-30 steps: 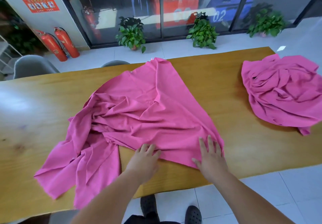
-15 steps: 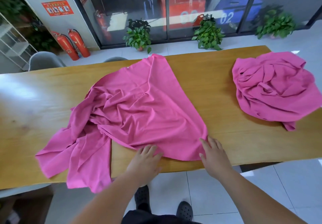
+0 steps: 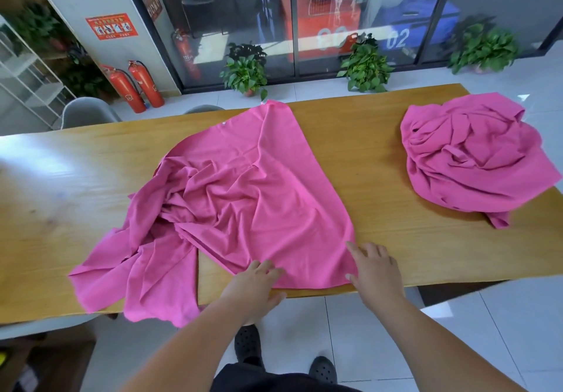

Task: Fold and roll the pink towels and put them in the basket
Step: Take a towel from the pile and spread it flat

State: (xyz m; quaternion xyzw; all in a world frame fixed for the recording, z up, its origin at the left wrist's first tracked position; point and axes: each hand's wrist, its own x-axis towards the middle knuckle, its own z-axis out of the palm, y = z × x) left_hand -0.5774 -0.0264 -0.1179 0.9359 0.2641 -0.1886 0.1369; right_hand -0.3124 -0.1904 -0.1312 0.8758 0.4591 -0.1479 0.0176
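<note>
A large pink towel (image 3: 243,196) lies spread and wrinkled across the middle of the wooden table (image 3: 380,154), its left part bunched and hanging over the near edge. My left hand (image 3: 253,282) rests with fingers out on the towel's near hem. My right hand (image 3: 376,266) lies at the towel's near right corner, fingers straight, touching its edge. A second pink towel (image 3: 475,157) sits crumpled in a heap at the table's right end. No basket is in view.
Grey chairs (image 3: 85,113) stand behind the table's far left. Red fire extinguishers (image 3: 134,85) and potted plants (image 3: 246,70) line the glass wall beyond. My feet in dark clogs (image 3: 248,343) stand on white floor tiles below the near edge.
The towel's near right corner has been drawn toward the table's near edge and flattened. My right hand has slid off the cloth to its right edge; my left hand stays on the hem.
</note>
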